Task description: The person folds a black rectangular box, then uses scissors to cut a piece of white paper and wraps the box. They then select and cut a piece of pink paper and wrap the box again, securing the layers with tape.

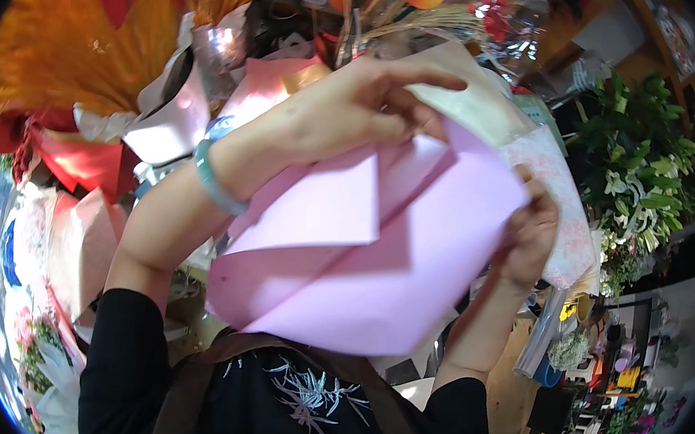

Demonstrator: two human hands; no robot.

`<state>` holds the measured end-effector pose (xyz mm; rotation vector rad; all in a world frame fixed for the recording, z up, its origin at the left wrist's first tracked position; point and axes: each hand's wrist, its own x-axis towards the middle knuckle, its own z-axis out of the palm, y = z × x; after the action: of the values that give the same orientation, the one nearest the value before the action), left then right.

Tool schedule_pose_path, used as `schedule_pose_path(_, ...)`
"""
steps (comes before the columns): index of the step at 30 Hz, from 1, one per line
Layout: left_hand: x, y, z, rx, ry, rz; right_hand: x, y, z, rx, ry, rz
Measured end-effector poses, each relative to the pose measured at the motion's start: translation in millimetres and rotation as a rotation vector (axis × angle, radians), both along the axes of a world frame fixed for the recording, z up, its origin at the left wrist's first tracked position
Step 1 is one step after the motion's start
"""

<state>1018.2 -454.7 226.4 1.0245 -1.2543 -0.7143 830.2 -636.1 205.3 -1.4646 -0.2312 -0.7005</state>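
Observation:
A folded sheet of lilac wrapping paper (447,247) spans the space before my chest, with overlapping creased flaps. My left hand (376,104) is at its upper edge, the index finger stretched out, the thumb and other fingers bent onto the paper. A pale green bangle (217,179) circles the left wrist. On the opposite side, my right hand (531,228) grips the paper's edge, with part of the fingers hidden behind it. The sheet is slightly blurred and covers what lies beneath.
Wrapped bouquets and orange dried grasses (71,50) crowd the left. Beyond my hands lie a cream paper wrap (471,86) and pink-patterned white paper (559,196). White lilies with green leaves (639,167) stand right, above a clear plastic roll (541,335).

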Motion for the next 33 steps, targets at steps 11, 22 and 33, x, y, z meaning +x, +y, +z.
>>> schedule_pose_path(11, 23, -338, -4, -0.237, -0.732, 0.722, -123, -178, 155, 0.363, 0.04, -0.541)
schedule_pose_path(22, -64, -311, -50, -0.742, -0.721, 0.242, -60, -251, 185, -0.025, 0.096, -0.771)
schedule_pose_path(33, 30, -213, -4, -0.05, 0.498, -0.623, 68, -172, 145, -0.572, 0.464, -0.636)
